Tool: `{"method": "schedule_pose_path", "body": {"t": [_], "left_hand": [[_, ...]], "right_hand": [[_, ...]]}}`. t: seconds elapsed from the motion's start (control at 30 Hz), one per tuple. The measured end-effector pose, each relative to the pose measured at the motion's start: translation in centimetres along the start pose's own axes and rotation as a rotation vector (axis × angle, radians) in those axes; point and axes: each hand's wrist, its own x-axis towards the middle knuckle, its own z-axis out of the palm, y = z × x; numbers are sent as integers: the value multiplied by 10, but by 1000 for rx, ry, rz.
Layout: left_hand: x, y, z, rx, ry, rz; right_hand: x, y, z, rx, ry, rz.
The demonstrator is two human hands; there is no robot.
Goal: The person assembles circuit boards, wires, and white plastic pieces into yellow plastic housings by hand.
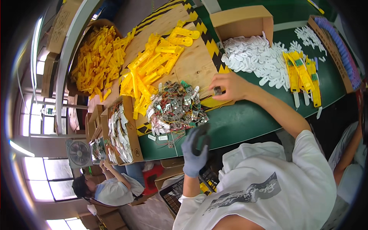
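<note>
My right hand is bare and reaches over the green table, pinching a small dark part at the edge of a plywood board. Just left of it lies a heap of small grey components with coloured wires. My left hand wears a grey glove with dark fingers. It hovers curled at the table's near edge below the heap, and whether it holds anything is unclear.
Yellow plastic strips are piled on the board, with more in a box. White tags spill from a cardboard box beside several yellow assembled strips. At the left are a box of white parts, a fan and another person.
</note>
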Motion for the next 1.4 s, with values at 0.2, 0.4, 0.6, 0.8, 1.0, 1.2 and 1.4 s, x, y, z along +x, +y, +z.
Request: {"method": "schedule_pose_path", "body": {"t": [0.2, 0.4, 0.6, 0.8, 1.0, 1.2, 1.4], "left_hand": [[66, 6, -7, -285, 429, -71], [129, 1, 15, -743, 72, 51], [129, -4, 56, -1105, -43, -90], [101, -3, 82, -1000, 163, -196], [89, -3, 87, -1084, 323, -290], [88, -3, 84, -930, 448, -362], [84, 12, 82, -927, 432, -439]], "right_hand": [[-5, -41, -57, 67, 288, -215], [-5, -77, -73, 394, 505, -332], [-18, -69, -47, 1272, 579, 256], [-26, -67, -7, 1102, 708, 266], [-49, -49, 4, 699, 725, 142], [-62, -47, -25, 192, 450, -65], [-66, -58, -24, -72, 427, -194]]}}
